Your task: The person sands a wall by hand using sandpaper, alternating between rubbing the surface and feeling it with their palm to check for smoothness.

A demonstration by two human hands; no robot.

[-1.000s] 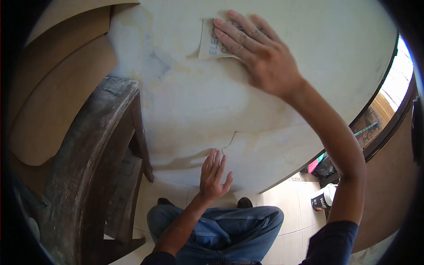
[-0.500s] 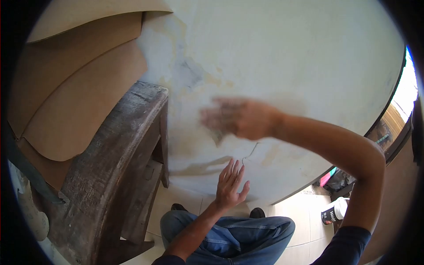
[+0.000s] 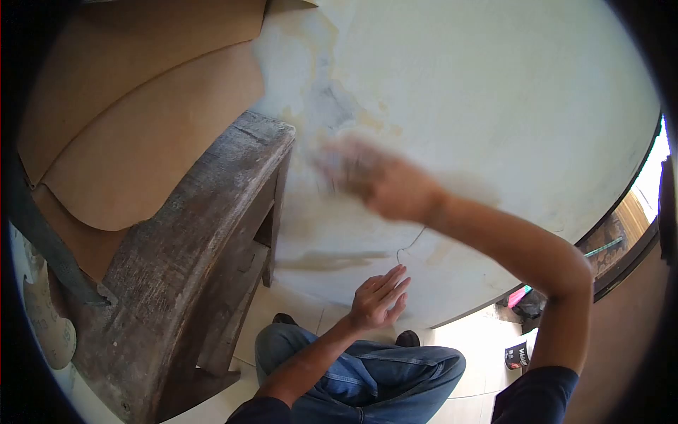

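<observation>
A large pale panel (image 3: 508,106) with yellowish and grey patches fills the middle of the view. Over its left part is my right hand (image 3: 385,180), smeared by motion; whether it holds anything under the fingers cannot be made out. Lower down, my left hand (image 3: 379,300) is near the panel's lower part, just below a thin dark crack (image 3: 411,246). Its fingers are stretched out and it holds nothing.
A worn dark wooden bench (image 3: 169,247) stands at the left, with curved brown sheets (image 3: 159,141) over it. My crossed legs in jeans (image 3: 360,381) rest on the tiled floor. A white and black bucket (image 3: 518,355) stands at the lower right.
The view has shifted, so the bench and sheets appear further right and higher. The right hand is still blurred over the panel; the left hand has tilted and its fingers are closer together.
</observation>
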